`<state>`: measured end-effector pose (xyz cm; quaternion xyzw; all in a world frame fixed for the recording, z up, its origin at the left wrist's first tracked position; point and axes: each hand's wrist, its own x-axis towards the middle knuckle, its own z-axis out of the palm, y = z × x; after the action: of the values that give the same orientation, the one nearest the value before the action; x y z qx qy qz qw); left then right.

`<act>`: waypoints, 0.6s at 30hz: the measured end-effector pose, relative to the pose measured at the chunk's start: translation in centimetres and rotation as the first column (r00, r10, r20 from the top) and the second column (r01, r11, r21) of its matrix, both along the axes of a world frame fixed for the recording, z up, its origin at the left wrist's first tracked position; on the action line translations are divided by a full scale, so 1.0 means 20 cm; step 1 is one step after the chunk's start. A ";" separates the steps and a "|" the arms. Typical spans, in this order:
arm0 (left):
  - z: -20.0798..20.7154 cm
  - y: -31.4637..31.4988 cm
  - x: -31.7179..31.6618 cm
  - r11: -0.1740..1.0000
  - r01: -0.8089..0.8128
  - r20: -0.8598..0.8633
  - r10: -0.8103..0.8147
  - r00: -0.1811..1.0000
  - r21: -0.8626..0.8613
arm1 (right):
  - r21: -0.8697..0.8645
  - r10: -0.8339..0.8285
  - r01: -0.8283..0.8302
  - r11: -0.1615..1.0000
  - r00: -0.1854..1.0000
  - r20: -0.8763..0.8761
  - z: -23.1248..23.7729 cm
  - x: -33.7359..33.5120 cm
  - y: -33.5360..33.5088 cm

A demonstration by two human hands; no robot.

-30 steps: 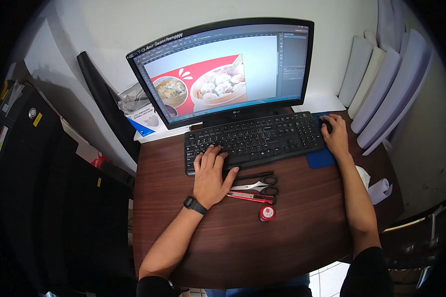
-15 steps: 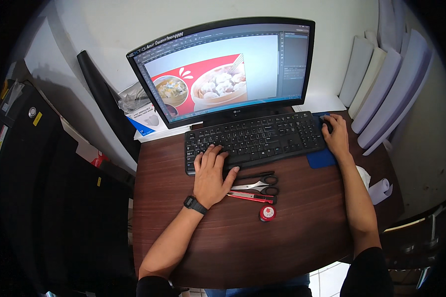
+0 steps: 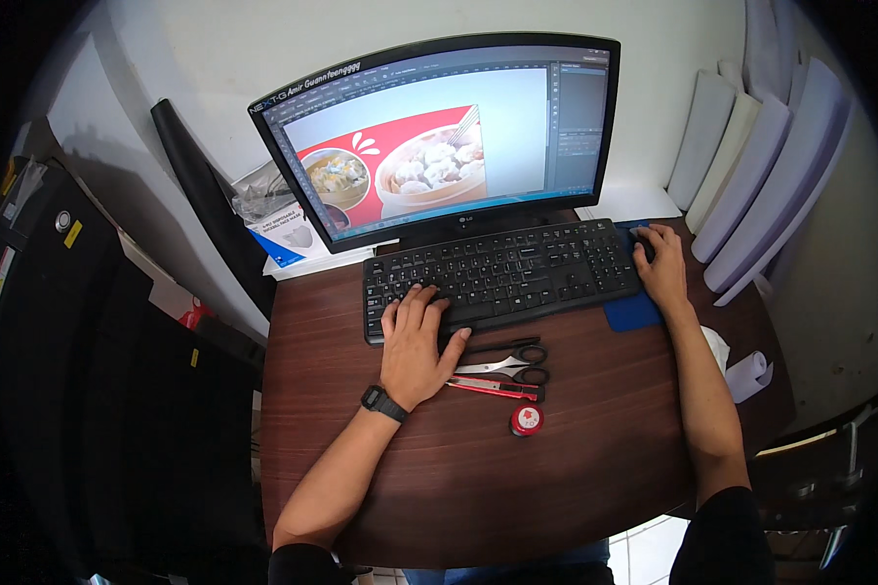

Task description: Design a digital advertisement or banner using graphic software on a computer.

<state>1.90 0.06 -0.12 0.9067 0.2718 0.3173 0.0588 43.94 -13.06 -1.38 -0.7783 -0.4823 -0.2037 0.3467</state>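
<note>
No visible shift from a second ago: the left hand (image 3: 418, 353), grip spread, rests on the keyboard (image 3: 517, 280) at twelve o'clock; the right hand (image 3: 664, 273), grip curled around the mouse (image 3: 643, 251) at one o'clock (scissors (image 3: 507, 367) nearby), suggests a pause.

Centre: one keyboard (image 3: 517, 276), one left hand (image 3: 415, 356), one wristwatch (image 3: 385, 404), one thin black rod (image 3: 513, 344), one pair of scissors (image 3: 507, 367), one red cutter (image 3: 496, 388), one small red-sided disc (image 3: 527, 420). Right of centre: one right hand (image 3: 663, 268), one mouse (image 3: 643, 252), one blue mouse pad (image 3: 634, 313). Upper centre: one monitor (image 3: 439, 146). Lower centre: one desk (image 3: 556, 487). Upper right: several overlapping rolls (image 3: 759, 166), exact number unclear.
</note>
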 end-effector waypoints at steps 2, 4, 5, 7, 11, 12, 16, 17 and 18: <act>0.00 0.00 0.00 1.000 -0.002 -0.002 0.002 1.000 -0.001 | 0.000 0.000 0.000 1.000 1.000 0.002 0.00 0.00 0.00; 0.00 0.00 0.00 1.000 -0.002 -0.001 0.002 1.000 0.009 | -0.002 -0.004 0.004 1.000 1.000 -0.002 0.01 0.00 0.00; 0.00 0.00 0.00 1.000 -0.002 -0.001 0.002 1.000 0.008 | -0.005 -0.009 0.009 1.000 1.000 -0.005 0.01 0.00 0.00; 0.00 0.00 0.01 1.000 0.000 0.000 0.000 1.000 0.003 | -0.007 -0.013 0.013 1.000 1.000 -0.003 0.01 0.00 0.00; 0.00 0.00 0.00 1.000 -0.011 -0.007 0.011 1.000 0.005 | 0.010 0.007 -0.007 1.000 1.000 0.018 0.00 0.01 0.00; -0.01 0.00 0.00 1.000 -0.009 -0.001 0.009 1.000 -0.001 | 0.010 0.012 -0.012 1.000 1.000 0.020 0.00 0.01 0.00; 0.00 0.00 -0.01 1.000 -0.002 0.003 0.002 1.000 -0.020 | 0.016 0.022 -0.022 1.000 1.000 0.012 0.01 -0.02 0.00; 0.00 -0.01 0.00 1.000 0.006 0.011 -0.006 1.000 -0.018 | 0.010 0.015 -0.015 1.000 1.000 0.012 0.01 -0.01 -0.01; 0.00 -0.01 0.00 1.000 -0.013 0.016 0.013 1.000 -0.020 | 0.012 0.012 -0.013 1.000 1.000 0.020 0.00 0.01 -0.01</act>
<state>1.90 -0.07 -0.16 0.9016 0.2804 0.3222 0.0681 44.04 -13.26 -1.29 -0.7711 -0.4895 -0.2123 0.3476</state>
